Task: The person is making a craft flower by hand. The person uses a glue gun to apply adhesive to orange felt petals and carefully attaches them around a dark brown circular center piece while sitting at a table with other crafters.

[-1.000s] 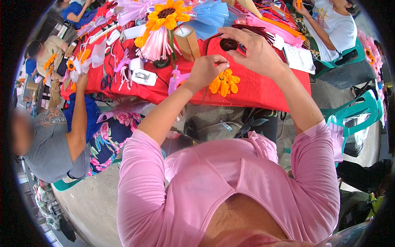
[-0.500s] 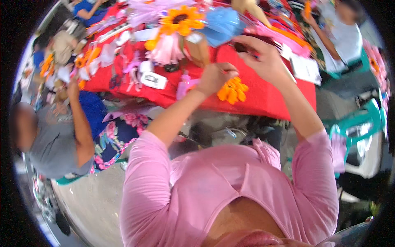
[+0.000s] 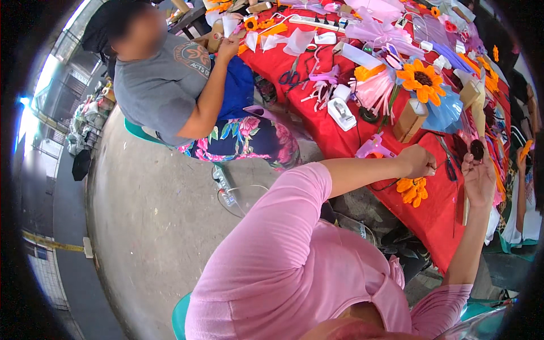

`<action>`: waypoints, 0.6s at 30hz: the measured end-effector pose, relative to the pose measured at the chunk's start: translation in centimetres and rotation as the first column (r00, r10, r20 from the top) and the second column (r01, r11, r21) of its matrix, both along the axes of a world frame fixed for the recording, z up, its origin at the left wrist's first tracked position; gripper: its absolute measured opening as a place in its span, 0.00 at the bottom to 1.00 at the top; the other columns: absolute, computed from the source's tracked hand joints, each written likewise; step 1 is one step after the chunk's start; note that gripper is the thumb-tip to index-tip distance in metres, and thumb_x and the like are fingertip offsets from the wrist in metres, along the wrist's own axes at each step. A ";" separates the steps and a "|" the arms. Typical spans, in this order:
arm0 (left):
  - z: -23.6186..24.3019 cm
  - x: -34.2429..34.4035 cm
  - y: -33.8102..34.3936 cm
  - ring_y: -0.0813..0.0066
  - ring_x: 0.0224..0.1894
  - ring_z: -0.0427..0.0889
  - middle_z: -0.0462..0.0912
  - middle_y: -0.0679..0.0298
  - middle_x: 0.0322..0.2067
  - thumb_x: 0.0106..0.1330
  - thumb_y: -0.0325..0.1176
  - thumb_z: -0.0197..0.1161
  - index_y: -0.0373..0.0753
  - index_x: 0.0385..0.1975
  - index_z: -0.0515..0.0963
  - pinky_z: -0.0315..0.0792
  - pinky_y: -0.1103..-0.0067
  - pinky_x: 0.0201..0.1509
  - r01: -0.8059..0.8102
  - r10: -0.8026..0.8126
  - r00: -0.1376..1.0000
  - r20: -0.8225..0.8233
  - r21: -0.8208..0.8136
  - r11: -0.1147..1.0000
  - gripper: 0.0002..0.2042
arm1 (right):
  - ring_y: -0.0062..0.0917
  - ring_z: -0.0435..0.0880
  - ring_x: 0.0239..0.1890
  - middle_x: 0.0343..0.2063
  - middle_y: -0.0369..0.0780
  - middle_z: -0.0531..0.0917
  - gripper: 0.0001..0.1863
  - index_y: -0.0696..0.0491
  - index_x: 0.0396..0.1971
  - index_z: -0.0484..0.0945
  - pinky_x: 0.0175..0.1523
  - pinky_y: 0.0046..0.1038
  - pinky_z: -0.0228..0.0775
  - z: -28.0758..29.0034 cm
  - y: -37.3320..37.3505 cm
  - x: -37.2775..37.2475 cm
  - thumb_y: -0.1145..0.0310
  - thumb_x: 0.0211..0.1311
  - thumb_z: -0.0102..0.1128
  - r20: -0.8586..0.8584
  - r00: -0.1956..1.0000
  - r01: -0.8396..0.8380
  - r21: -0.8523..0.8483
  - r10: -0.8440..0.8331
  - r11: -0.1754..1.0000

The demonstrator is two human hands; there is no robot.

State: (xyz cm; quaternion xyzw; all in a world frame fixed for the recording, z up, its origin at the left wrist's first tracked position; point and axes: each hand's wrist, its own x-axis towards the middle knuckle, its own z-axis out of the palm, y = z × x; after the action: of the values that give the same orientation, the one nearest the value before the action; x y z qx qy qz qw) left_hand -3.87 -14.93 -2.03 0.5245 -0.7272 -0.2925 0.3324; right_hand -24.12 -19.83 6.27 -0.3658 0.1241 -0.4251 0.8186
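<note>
My left hand (image 3: pixel 420 162) is closed in a pinch over the red cloth, its fingertips turned to the right. What lies between them, if anything, is too small to make out. Just below it is a bundle of fuzzy orange petals (image 3: pixel 412 191); whether it touches the hand I cannot tell. My right hand (image 3: pixel 480 177), raised at the right, grips a dark brown fuzzy disc (image 3: pixel 477 150) at its fingertips. Between the hands lie scissors with dark handles (image 3: pixel 450 169). A lilac glue gun (image 3: pixel 374 147) rests beside my left wrist.
The red-covered table (image 3: pixel 317 133) carries a finished orange sunflower (image 3: pixel 422 81), a brown box (image 3: pixel 411 120), a white device (image 3: pixel 341 114), more scissors (image 3: pixel 290 77) and ribbons. A co-worker in a grey shirt (image 3: pixel 164 85) sits at the left. A power strip (image 3: pixel 222 184) with cords lies on the floor.
The view has swung left and tilted, so the table now sits at the upper right. My right hand has moved away from my left and now shows the brown disc upright in its fingers.
</note>
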 end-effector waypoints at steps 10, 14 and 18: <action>0.3 -0.2 -0.3 0.65 0.32 0.81 0.82 0.62 0.28 0.51 0.40 0.62 0.42 0.30 0.80 0.73 0.72 0.38 0.024 -0.024 1.000 -0.012 -0.043 0.999 0.11 | 0.28 0.74 0.41 0.45 0.46 0.72 0.20 0.59 0.52 0.63 0.46 0.24 0.70 -1.2 -0.5 -1.1 0.70 0.61 0.50 0.012 0.992 0.120 0.117 -0.122 0.986; -0.3 -0.3 -0.5 0.65 0.32 0.80 0.82 0.62 0.28 0.50 0.40 0.62 0.43 0.30 0.80 0.73 0.72 0.36 0.002 -0.002 1.000 0.010 -0.064 0.998 0.10 | 0.30 0.76 0.42 0.46 0.47 0.72 0.19 0.61 0.50 0.64 0.47 0.24 0.73 -2.0 -0.6 -1.1 0.71 0.61 0.50 -0.047 0.978 0.207 0.119 -0.203 0.971; -0.3 -0.2 -0.4 0.64 0.31 0.80 0.81 0.62 0.27 0.51 0.41 0.62 0.44 0.30 0.80 0.73 0.71 0.36 0.012 -0.011 1.000 0.018 -0.078 0.997 0.10 | 0.31 0.76 0.44 0.49 0.49 0.70 0.18 0.62 0.50 0.64 0.49 0.26 0.73 -1.7 -0.2 -1.3 0.71 0.61 0.49 -0.009 0.981 0.192 0.158 -0.193 0.969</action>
State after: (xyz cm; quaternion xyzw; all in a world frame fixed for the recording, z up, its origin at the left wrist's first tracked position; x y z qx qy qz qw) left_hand -4.06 -15.33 -2.32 0.5096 -0.7440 -0.2612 0.3444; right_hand -25.39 -20.00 4.60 -0.2845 0.1898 -0.4923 0.8004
